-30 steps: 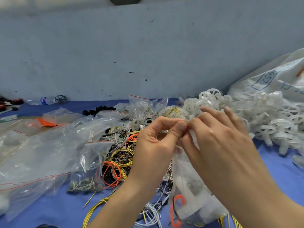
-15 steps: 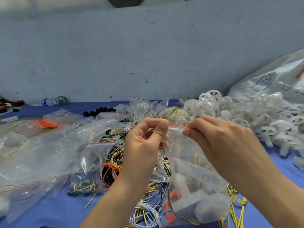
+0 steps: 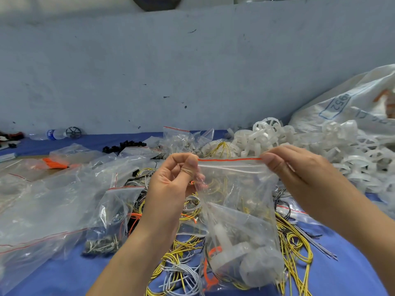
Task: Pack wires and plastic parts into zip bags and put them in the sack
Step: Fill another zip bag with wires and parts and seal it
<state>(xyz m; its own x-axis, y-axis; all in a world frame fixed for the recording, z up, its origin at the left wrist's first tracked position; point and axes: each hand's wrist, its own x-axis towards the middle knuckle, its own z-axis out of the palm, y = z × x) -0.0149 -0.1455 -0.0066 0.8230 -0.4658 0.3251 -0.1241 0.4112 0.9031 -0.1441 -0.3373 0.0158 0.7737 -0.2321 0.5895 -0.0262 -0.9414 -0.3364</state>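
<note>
Clear zip bag (image 3: 239, 210) of wires (image 3: 210, 255) and plastic parts (image 3: 226, 251) hangs over the worktop (image 3: 64, 274), left hand (image 3: 171, 184) and right hand (image 3: 299, 167) pinching its top corners. Sealing looks nearly done; the sack (image 3: 352, 107) comes next.

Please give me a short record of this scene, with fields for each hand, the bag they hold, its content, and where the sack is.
Left hand: pinches top left corner of the zip bag
Right hand: pinches its top right corner
Bag top: stretched flat between hands; sealed or not, cannot tell
Bag content: white plastic part, orange wire
Sack: far right, behind pile of plastic parts
Table: blue, strewn with loose wires
</note>
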